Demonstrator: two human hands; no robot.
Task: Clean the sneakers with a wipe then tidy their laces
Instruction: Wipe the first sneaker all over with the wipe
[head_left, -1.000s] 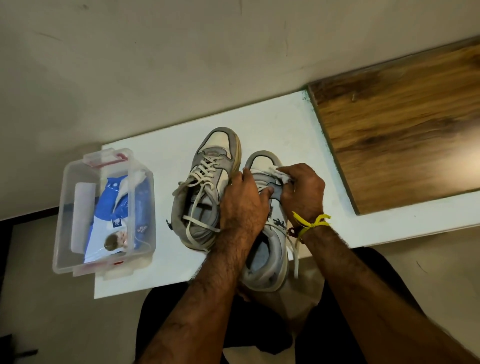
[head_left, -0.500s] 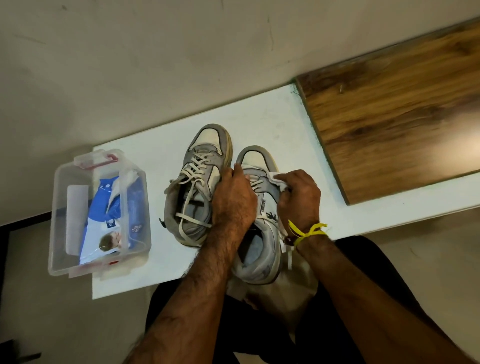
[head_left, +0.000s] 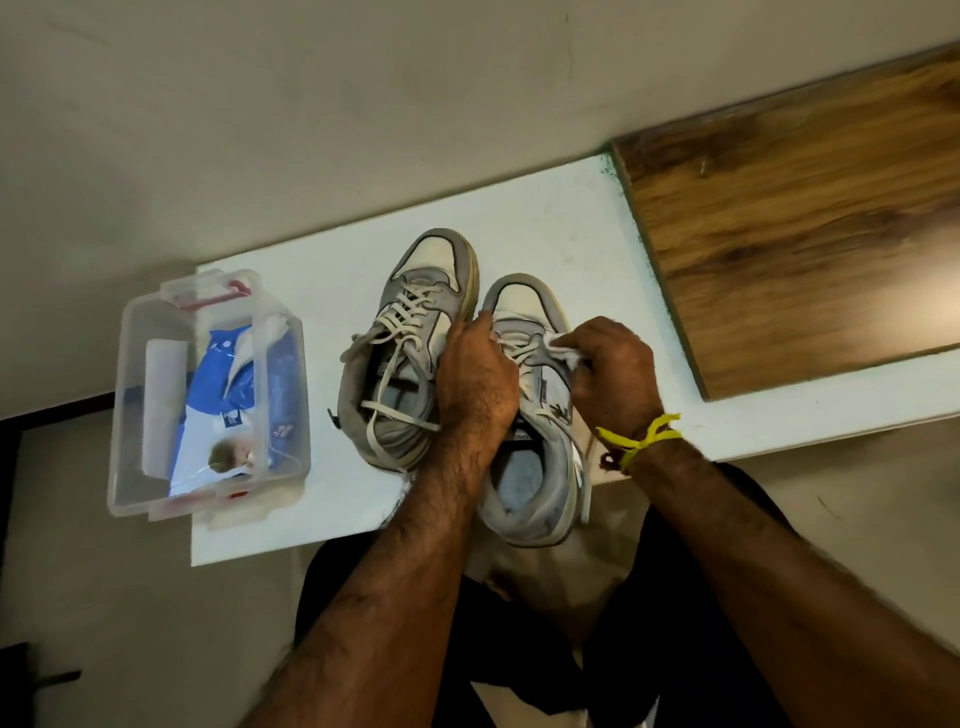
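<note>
Sneakers (head_left: 415, 353) lengthwise, toes away

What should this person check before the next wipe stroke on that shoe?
1. Right shoe steadied: ok, the left hand grips its inner side.
2. Wipe in hand: ok, the right hand pinches it against the shoe's outer side.
3. Shoe fully on the white board: not ok, its heel hangs past the near edge.
4. Laces clear of the wiping path: not ok, loose laces lie across the upper.
5. Left shoe out of the way: ok, it rests alongside, laces untied.
6. Spare wipes: ok, a blue pack sits in the clear box.
</note>
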